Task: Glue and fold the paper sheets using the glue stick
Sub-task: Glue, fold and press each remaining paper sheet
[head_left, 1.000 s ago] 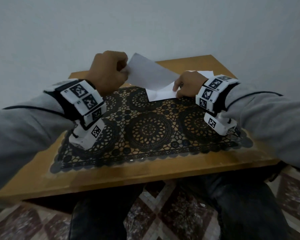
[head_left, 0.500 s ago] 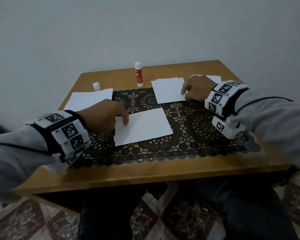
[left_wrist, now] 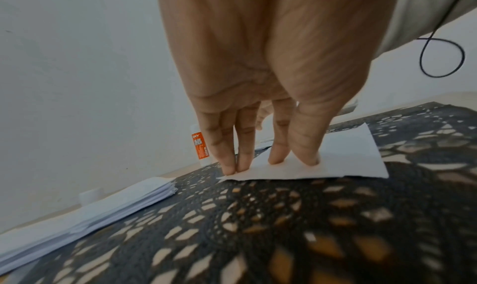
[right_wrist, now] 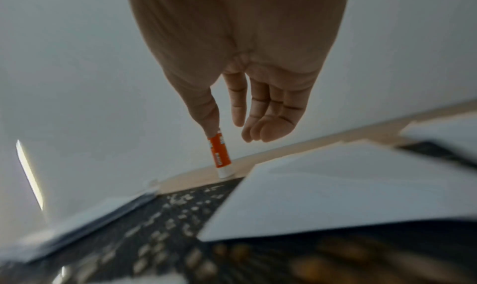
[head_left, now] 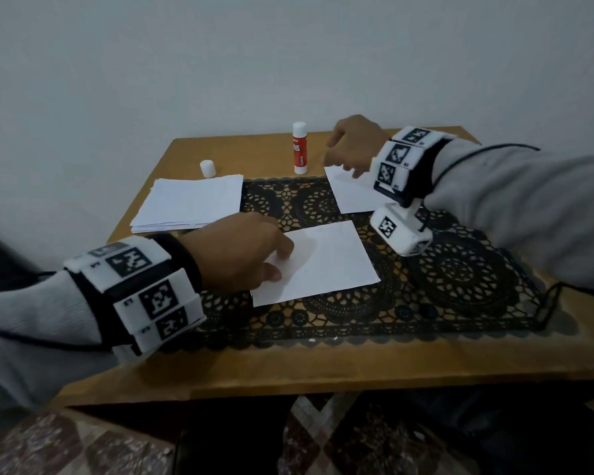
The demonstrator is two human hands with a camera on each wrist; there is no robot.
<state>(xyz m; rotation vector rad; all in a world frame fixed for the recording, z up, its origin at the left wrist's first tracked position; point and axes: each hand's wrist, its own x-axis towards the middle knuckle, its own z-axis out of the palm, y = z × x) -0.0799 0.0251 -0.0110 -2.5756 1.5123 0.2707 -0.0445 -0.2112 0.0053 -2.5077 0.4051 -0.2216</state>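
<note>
The left hand [head_left: 240, 252] lies flat on a single sheet [head_left: 323, 262], straight fingertips [left_wrist: 276, 158] pressing its near-left corner onto the lace mat [head_left: 443, 269]. The right hand [head_left: 354, 145] hangs above a second sheet [head_left: 354, 193], fingers loose and holding nothing, just beside the glue stick [head_left: 299, 148]. The stick stands upright, uncapped, on bare wood at the table [head_left: 288, 371] far edge, near the wall; its cap [head_left: 207, 168] stands apart to the left. A paper stack [head_left: 189, 204] fills the far-left corner, overhanging the mat's left edge. Bare mat lies open toward the near edge.
</note>
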